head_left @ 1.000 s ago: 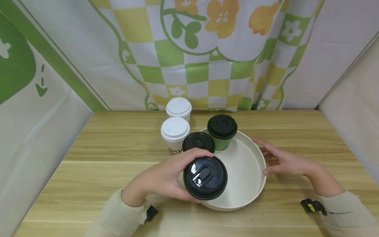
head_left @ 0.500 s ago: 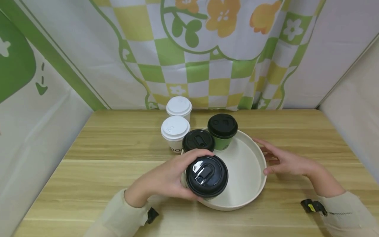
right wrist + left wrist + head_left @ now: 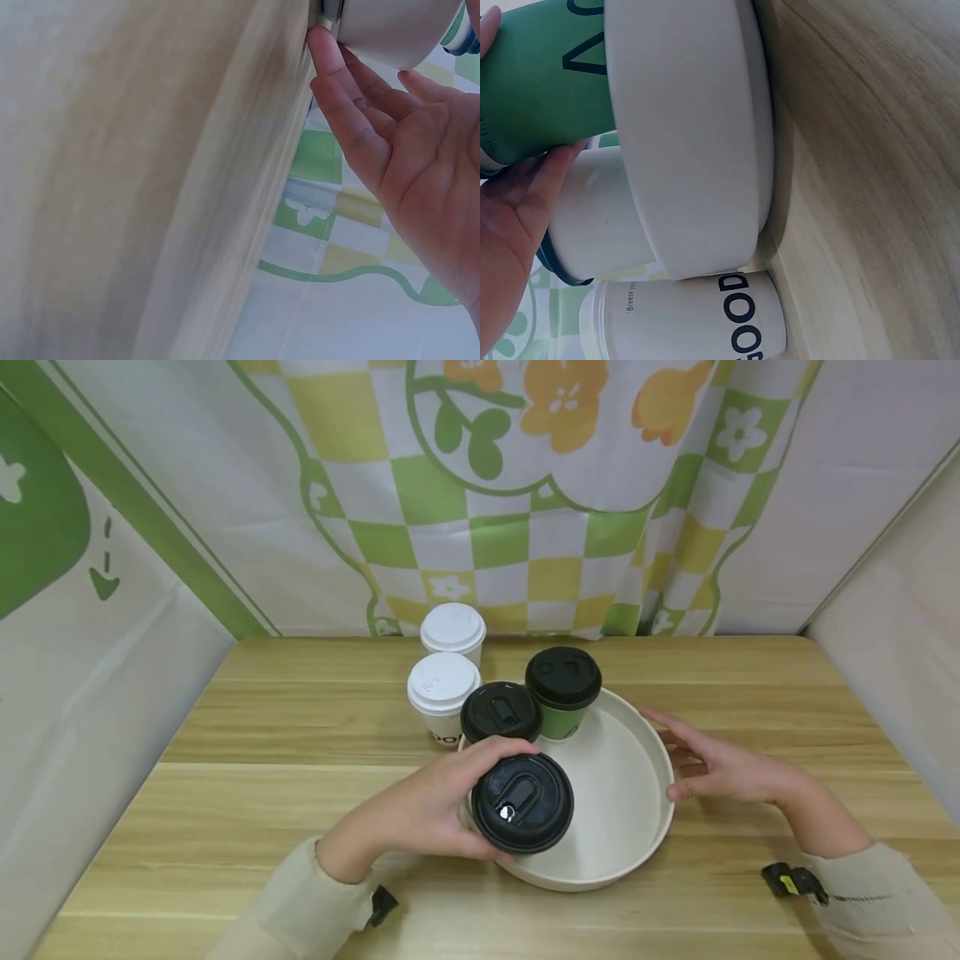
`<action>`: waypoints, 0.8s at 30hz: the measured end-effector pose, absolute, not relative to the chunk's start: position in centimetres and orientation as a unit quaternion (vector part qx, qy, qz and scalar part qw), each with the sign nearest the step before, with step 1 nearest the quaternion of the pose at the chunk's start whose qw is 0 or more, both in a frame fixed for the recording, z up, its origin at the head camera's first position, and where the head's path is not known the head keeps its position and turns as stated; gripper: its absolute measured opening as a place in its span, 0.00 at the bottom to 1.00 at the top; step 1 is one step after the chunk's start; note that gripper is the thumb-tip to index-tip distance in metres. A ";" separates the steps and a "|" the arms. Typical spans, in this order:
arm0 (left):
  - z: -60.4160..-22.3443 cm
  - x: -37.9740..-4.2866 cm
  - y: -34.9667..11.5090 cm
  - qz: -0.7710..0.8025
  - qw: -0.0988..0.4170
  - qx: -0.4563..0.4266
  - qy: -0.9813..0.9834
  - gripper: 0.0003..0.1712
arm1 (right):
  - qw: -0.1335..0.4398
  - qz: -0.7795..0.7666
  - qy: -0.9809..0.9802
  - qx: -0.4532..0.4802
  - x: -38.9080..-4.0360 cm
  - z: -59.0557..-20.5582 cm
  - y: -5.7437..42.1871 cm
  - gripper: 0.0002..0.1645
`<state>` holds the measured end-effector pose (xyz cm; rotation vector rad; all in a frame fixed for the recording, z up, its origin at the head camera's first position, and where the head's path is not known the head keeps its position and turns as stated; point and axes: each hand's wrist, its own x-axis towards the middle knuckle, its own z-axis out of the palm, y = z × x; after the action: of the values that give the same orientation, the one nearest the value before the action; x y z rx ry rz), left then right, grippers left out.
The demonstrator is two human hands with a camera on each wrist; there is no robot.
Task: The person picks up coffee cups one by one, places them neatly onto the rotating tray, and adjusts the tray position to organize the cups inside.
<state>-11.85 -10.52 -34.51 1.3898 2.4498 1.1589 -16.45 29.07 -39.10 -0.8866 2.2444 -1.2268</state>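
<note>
My left hand point(image 3: 423, 802) grips a lidded paper coffee cup point(image 3: 522, 806) around its side, at the near left of the round cream tray point(image 3: 626, 777). This cup has a black lid; the left wrist view shows its green wall point(image 3: 547, 82) with dark lettering, its lower end hidden behind the tray's wall point(image 3: 690, 142). Two more black-lidded cups stand in the tray: a white-walled cup point(image 3: 600, 217) just behind the held one, and a green cup point(image 3: 562, 693) at the back. On the right, my right hand point(image 3: 723, 768) rests its loosely bent fingers against the tray's outer wall.
Two white cups with white lids, a nearer cup point(image 3: 444, 689) and a farther cup point(image 3: 453, 631), stand on the wooden table point(image 3: 300, 718) left of the tray. A checkered curtain point(image 3: 498, 539) hangs along the table's back edge.
My left hand has lowered its cup slightly toward the tray, and the lid has levelled a little. The right hand and the other cups stay put.
</note>
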 end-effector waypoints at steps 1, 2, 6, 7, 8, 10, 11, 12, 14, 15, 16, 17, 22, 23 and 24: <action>-34.6 -11.9 -10.5 0.380 0.051 0.457 0.803 0.58 | 0.215 -0.442 0.810 -0.320 -16.5 -39.1 29.1 0.57; -34.6 -11.9 -10.5 0.377 0.053 0.459 0.802 0.58 | 0.215 -0.441 0.810 -0.321 -16.5 -39.1 29.1 0.57; -34.9 -12.1 -10.3 0.370 0.061 0.456 0.807 0.59 | 0.213 -0.439 0.811 -0.323 -16.5 -39.1 29.1 0.58; -35.0 -12.1 -10.3 0.367 0.061 0.454 0.810 0.59 | 0.213 -0.438 0.812 -0.323 -16.5 -39.0 29.1 0.57; -35.1 -12.1 -10.3 0.364 0.060 0.452 0.812 0.59 | 0.213 -0.438 0.812 -0.322 -16.5 -39.0 29.1 0.57; -35.2 -12.1 -10.3 0.356 0.057 0.447 0.819 0.59 | 0.213 -0.436 0.813 -0.321 -16.5 -39.0 29.0 0.57; -35.2 -12.1 -10.2 0.353 0.056 0.445 0.821 0.59 | 0.213 -0.435 0.814 -0.320 -16.5 -39.0 29.0 0.57; -35.3 -12.1 -10.2 0.350 0.055 0.445 0.823 0.59 | 0.214 -0.435 0.815 -0.318 -16.5 -39.0 29.0 0.58; -35.3 -12.1 -10.2 0.344 0.055 0.443 0.826 0.59 | 0.214 -0.434 0.816 -0.316 -16.5 -38.9 29.0 0.58; -35.3 -12.1 -10.2 0.341 0.055 0.442 0.828 0.59 | 0.215 -0.434 0.816 -0.315 -16.5 -38.9 29.0 0.58; -35.3 -12.1 -10.2 0.341 0.058 0.441 0.828 0.59 | 0.216 -0.434 0.816 -0.315 -16.4 -38.9 29.0 0.58; -35.3 -12.1 -10.2 0.343 0.062 0.436 0.830 0.59 | 0.216 -0.435 0.816 -0.314 -16.4 -38.9 29.0 0.58; -35.4 -12.1 -10.3 0.352 0.085 0.420 0.832 0.59 | 0.218 -0.440 0.812 -0.316 -16.4 -39.1 29.1 0.58; -35.4 -12.1 -10.3 0.353 0.090 0.417 0.833 0.59 | 0.219 -0.441 0.811 -0.316 -16.4 -39.1 29.1 0.58; -35.4 -12.1 -10.4 0.354 0.093 0.415 0.833 0.59 | 0.219 -0.442 0.810 -0.316 -16.4 -39.2 29.1 0.58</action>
<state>-12.12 -10.38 -35.40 1.2308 2.4716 1.0517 -16.40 29.12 -39.18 -0.8740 2.2417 -1.2235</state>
